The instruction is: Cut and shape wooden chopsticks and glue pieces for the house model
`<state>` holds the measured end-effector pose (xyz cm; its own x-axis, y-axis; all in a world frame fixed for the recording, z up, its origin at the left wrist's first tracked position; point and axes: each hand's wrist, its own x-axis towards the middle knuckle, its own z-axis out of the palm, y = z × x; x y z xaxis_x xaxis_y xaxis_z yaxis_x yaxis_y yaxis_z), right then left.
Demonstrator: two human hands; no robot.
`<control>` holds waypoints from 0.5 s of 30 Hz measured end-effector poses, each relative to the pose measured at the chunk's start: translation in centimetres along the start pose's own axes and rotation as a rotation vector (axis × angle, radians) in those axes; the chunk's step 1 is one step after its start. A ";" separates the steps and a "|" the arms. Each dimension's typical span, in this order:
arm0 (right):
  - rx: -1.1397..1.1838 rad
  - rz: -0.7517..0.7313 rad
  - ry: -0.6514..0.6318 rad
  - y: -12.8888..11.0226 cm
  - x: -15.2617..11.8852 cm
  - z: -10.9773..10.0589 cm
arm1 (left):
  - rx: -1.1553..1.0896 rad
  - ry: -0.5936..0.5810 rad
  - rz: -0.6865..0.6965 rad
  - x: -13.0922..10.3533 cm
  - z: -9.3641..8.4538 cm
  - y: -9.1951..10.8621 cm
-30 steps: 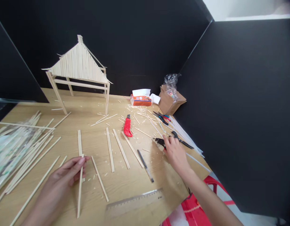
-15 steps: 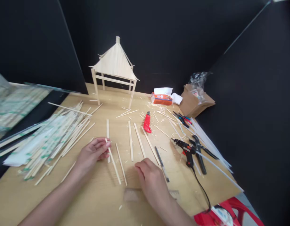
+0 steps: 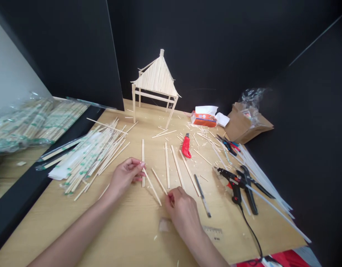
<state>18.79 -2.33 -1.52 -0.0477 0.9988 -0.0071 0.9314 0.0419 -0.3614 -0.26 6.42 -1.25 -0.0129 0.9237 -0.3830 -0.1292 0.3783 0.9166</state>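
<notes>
Pinched by its upper end in my left hand (image 3: 129, 174) is a thin, pale wooden stick (image 3: 153, 189) that slants down to the right, its lower end close to the table. My right hand (image 3: 183, 209) is closed at the lower end of a second wooden stick (image 3: 159, 181); the fingers partly hide that end. Behind my left fingertips lies an upright-pointing pair of sticks (image 3: 143, 148). Several more sticks (image 3: 167, 165) lie side by side beyond my right hand. A clear ruler (image 3: 213, 233) is partly covered by my right wrist, and a pen (image 3: 202, 196) lies to its right.
A stick-built model house (image 3: 156, 78) stands at the back. Wrapped sticks (image 3: 84, 159) are heaped at left. A red cutter (image 3: 186, 145), glue gun (image 3: 233, 181), pliers (image 3: 228, 144), white glue sticks (image 3: 265, 178), tissue pack (image 3: 204, 118) and paper bag (image 3: 243, 126) occupy the right.
My right hand has moved left and closed on the lower end of the second stick. My left hand keeps its stick. The whole view has shifted left.
</notes>
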 end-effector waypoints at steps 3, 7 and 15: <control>0.130 0.022 0.016 1.6 -0.2 -1.0 | -0.002 -0.041 -0.040 -0.2 0.1 -0.3; 0.179 0.031 -0.049 3.6 -0.6 -2.3 | 0.022 -0.102 -0.092 -1.1 1.2 -1.1; 0.215 -0.060 -0.165 5.5 -1.5 -3.2 | 0.284 -0.197 -0.081 -1.8 2.3 -2.2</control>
<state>25.13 -3.55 -0.50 -0.1752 0.9766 -0.1245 0.8281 0.0778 -0.5551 2.33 4.06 -2.29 0.1814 0.8734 -0.4519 0.1595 0.4273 0.8899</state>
